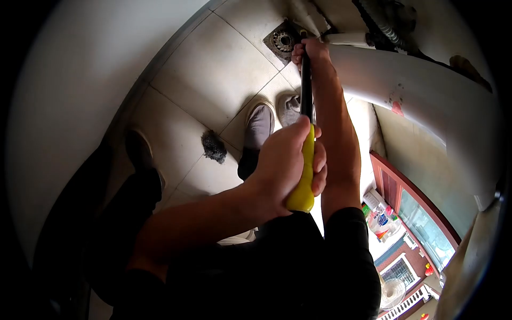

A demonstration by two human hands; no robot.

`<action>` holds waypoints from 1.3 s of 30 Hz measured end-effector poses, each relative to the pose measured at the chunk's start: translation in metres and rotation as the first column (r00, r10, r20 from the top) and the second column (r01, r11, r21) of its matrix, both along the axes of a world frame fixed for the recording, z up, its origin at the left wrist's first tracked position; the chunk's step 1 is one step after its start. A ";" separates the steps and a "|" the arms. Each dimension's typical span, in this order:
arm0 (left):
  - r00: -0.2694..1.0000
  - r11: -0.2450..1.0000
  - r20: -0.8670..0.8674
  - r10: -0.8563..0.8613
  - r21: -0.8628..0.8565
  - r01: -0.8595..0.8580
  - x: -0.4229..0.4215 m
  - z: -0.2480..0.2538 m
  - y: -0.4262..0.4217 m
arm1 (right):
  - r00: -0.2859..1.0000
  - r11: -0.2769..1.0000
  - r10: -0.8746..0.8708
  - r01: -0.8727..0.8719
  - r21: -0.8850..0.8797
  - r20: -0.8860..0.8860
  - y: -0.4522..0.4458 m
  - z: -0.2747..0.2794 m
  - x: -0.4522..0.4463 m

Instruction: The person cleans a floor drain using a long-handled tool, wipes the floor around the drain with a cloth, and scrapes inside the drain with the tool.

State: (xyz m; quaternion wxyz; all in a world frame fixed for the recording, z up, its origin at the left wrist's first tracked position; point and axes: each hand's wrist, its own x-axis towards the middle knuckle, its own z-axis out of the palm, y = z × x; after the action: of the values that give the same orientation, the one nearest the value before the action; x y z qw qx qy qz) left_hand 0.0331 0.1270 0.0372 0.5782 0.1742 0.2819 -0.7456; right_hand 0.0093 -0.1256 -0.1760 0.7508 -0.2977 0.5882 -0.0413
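Note:
My left hand point(290, 165) is wrapped around the yellow handle point(303, 197) of a long black rod, thumb lying along the top. Farther up, my right hand point(314, 50) is closed around the black shaft point(305, 85) near its far end. That end is beside a round floor drain point(281, 40) set in a dark, dirty square; whether they touch I cannot tell. A dark fuzzy clump point(213, 146) lies on the tiles left of my hands. What the rod's far tip looks like is mostly hidden by my right hand.
Grey shoes point(260, 122) stand on the tiled floor point(200, 64). A dark shoe and trouser leg point(141, 152) are at left. A white curved fixture point(394, 80) and a corrugated hose point(386, 26) are at right. A red-framed window point(416, 197) and bottles point(384, 221) are lower right.

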 end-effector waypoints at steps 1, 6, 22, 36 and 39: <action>0.999 1.000 0.051 -0.012 -0.003 0.012 -0.005 -0.009 0.000 | 0.997 0.995 0.072 -0.070 0.076 -0.018 -0.006 0.005 -0.003; 0.998 0.999 0.048 -0.037 0.016 0.037 0.003 -0.006 -0.004 | 1.000 0.998 0.017 -0.018 -0.064 -0.005 -0.006 0.000 0.001; 0.977 0.997 0.202 -0.069 0.027 0.065 -0.005 -0.015 -0.010 | 0.996 0.997 -0.026 0.019 -0.077 -0.085 -0.017 -0.011 0.006; 0.981 0.993 0.161 -0.111 0.059 0.103 0.001 -0.002 -0.007 | 0.992 0.983 0.026 -0.047 -0.175 -0.121 -0.005 0.001 0.011; 0.987 0.998 0.151 -0.057 0.044 0.051 0.001 -0.001 -0.002 | 0.986 0.995 0.022 -0.038 -0.094 -0.166 -0.003 0.004 0.015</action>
State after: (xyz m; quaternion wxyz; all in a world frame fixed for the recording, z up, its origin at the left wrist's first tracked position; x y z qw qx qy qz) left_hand 0.0339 0.1247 0.0358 0.5740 0.2499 0.2468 -0.7397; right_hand 0.0238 -0.1282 -0.1719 0.6850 -0.3449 0.6408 -0.0334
